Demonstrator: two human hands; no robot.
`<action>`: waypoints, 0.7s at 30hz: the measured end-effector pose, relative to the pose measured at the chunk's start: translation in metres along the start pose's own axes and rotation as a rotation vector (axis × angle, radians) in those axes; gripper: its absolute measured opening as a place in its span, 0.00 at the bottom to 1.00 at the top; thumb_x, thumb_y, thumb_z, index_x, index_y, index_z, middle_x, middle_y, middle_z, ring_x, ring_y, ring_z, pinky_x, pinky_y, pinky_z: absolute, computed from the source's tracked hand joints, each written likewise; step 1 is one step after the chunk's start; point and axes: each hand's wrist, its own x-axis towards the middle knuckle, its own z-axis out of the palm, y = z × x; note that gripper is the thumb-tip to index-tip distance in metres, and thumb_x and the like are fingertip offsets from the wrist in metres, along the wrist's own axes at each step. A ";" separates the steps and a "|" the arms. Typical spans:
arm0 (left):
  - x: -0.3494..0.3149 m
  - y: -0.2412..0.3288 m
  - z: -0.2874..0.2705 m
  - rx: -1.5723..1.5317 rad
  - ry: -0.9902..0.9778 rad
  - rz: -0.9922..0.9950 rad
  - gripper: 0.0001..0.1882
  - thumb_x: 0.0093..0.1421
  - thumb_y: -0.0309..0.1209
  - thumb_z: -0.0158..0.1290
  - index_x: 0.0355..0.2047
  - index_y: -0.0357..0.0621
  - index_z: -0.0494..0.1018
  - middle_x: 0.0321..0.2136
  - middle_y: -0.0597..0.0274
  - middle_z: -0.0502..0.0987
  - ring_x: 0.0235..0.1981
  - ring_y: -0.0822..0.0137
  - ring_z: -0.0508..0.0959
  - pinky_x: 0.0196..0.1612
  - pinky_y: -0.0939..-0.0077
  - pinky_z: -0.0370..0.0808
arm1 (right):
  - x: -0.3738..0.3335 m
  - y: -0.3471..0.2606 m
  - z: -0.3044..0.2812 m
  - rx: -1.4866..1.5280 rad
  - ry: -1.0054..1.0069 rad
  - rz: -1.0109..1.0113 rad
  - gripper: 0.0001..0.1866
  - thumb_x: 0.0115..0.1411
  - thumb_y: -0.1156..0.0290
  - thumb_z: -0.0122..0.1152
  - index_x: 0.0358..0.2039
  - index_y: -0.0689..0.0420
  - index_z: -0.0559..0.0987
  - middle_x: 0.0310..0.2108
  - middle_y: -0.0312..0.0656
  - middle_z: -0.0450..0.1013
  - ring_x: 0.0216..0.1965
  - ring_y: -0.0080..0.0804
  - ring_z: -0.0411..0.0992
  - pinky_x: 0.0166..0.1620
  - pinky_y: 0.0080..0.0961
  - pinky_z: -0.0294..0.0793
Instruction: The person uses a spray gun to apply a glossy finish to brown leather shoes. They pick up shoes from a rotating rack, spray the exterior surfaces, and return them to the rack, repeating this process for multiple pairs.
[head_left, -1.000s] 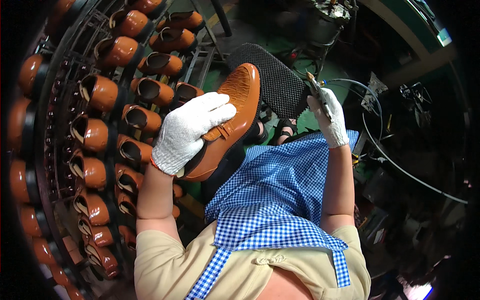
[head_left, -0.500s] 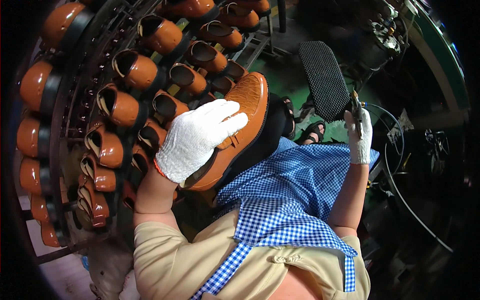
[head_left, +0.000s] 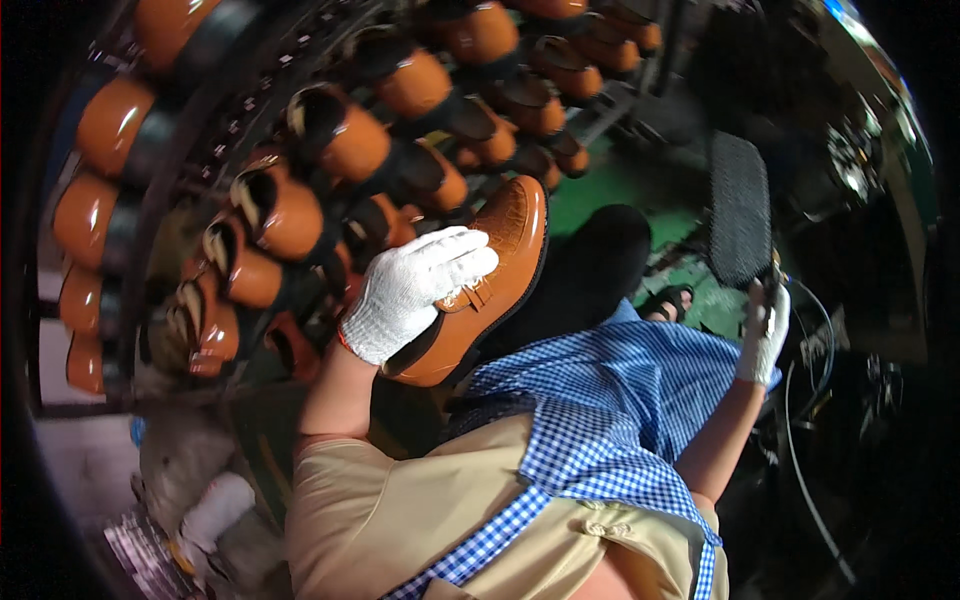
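Note:
My left hand [head_left: 415, 290], in a white knit glove, grips a glossy tan-brown leather shoe [head_left: 510, 268] from its opening side. The fingers lie over its upper, near the small lace tie, and my thumb is hidden. The shoe's toe points away from me, above my dark-clad leg [head_left: 590, 275]. Over to the right, my gloved right hand [head_left: 765, 325] is closed around a small metal spray gun [head_left: 771, 292]. A thin hose [head_left: 828, 325] runs beside that hand. Just beyond the gun is a dark pad with a mesh-like surface [head_left: 740, 210].
Racks of similar brown shoes [head_left: 355, 145] fill the left and far left. A blue-checked apron [head_left: 610, 380] covers my lap. A pale cable [head_left: 805, 480] hangs at the right. A sandalled foot [head_left: 670, 302] rests on the green floor [head_left: 600, 195].
The view has turned, so the racks, pad and both hands appear shifted, mostly right and down. My left hand still holds the shoe, and my right hand still holds the gun.

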 end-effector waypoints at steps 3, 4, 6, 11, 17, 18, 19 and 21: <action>-0.055 -0.006 -0.009 0.015 0.079 -0.256 0.22 0.55 0.20 0.56 0.51 0.46 0.82 0.54 0.55 0.82 0.57 0.52 0.81 0.59 0.63 0.79 | -0.002 0.021 0.000 -0.051 0.023 0.130 0.14 0.72 0.61 0.62 0.50 0.55 0.79 0.32 0.26 0.70 0.32 0.14 0.64 0.35 0.18 0.64; -0.078 -0.007 -0.012 0.006 0.098 -0.332 0.21 0.55 0.19 0.56 0.50 0.44 0.82 0.54 0.54 0.82 0.57 0.52 0.81 0.60 0.64 0.78 | -0.004 0.023 0.000 -0.009 0.029 0.136 0.14 0.72 0.60 0.62 0.51 0.56 0.78 0.32 0.26 0.70 0.32 0.15 0.64 0.35 0.18 0.64; -0.121 -0.002 -0.014 0.053 0.100 -0.498 0.22 0.56 0.17 0.55 0.50 0.42 0.83 0.54 0.54 0.82 0.57 0.55 0.81 0.60 0.67 0.78 | -0.008 0.013 0.005 -0.018 0.032 0.070 0.16 0.72 0.59 0.61 0.51 0.56 0.78 0.30 0.28 0.69 0.32 0.16 0.65 0.35 0.20 0.63; -0.203 0.003 -0.005 0.014 0.240 -0.824 0.20 0.57 0.18 0.55 0.49 0.42 0.83 0.51 0.55 0.84 0.53 0.57 0.84 0.57 0.68 0.79 | -0.001 0.022 0.005 -0.060 0.120 0.053 0.21 0.71 0.54 0.62 0.54 0.58 0.78 0.31 0.30 0.70 0.31 0.19 0.65 0.35 0.22 0.64; -0.268 -0.046 0.000 -0.096 0.456 -0.959 0.30 0.51 0.09 0.42 0.52 0.35 0.80 0.53 0.50 0.83 0.57 0.58 0.81 0.64 0.69 0.74 | 0.004 0.005 0.014 -0.043 0.216 -0.091 0.24 0.72 0.54 0.61 0.56 0.61 0.77 0.32 0.34 0.71 0.34 0.24 0.67 0.37 0.26 0.68; -0.268 -0.061 0.004 -0.058 0.442 -0.996 0.29 0.51 0.10 0.44 0.53 0.36 0.80 0.53 0.50 0.83 0.57 0.58 0.81 0.64 0.69 0.74 | 0.012 0.022 0.003 -0.027 0.159 -0.006 0.25 0.72 0.55 0.61 0.60 0.60 0.76 0.34 0.34 0.71 0.35 0.23 0.67 0.37 0.25 0.67; -0.265 -0.077 0.004 0.044 0.398 -0.960 0.27 0.53 0.12 0.46 0.52 0.36 0.80 0.53 0.50 0.83 0.57 0.60 0.82 0.64 0.69 0.74 | 0.013 0.024 0.001 -0.015 0.164 -0.019 0.24 0.72 0.55 0.61 0.59 0.60 0.76 0.34 0.33 0.71 0.34 0.22 0.66 0.36 0.24 0.67; -0.277 -0.128 0.016 0.065 0.389 -0.907 0.31 0.53 0.12 0.43 0.56 0.38 0.79 0.54 0.52 0.82 0.59 0.59 0.80 0.66 0.69 0.71 | 0.013 0.021 0.006 0.009 0.157 -0.040 0.24 0.72 0.55 0.61 0.59 0.60 0.77 0.33 0.33 0.71 0.33 0.21 0.66 0.35 0.22 0.66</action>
